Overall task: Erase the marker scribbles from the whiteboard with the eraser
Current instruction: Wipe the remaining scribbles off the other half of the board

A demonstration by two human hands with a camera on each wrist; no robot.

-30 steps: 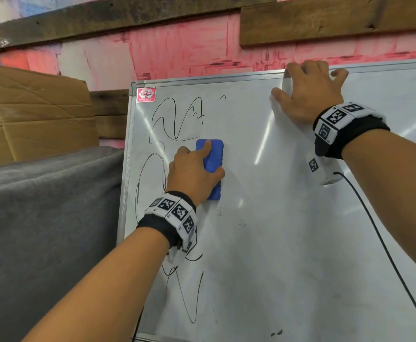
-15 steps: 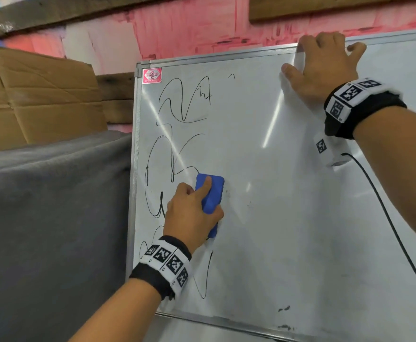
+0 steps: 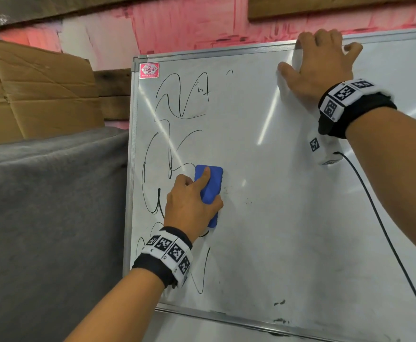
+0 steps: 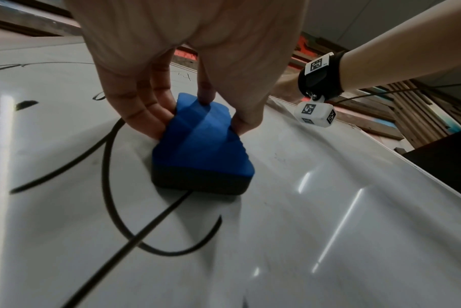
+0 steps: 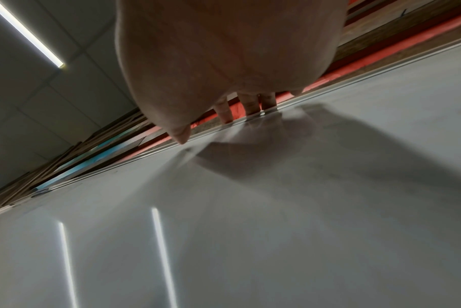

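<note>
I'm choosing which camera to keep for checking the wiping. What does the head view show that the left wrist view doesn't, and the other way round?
Only the head view shows the whole patch of scribbles on the left part of the whiteboard, the red sticker in its corner, the cardboard box, and the right hand gripping the top edge. Only the left wrist view shows the eraser's dark pad lying flat on the board over a line. Both show the left hand gripping the blue eraser.
</note>
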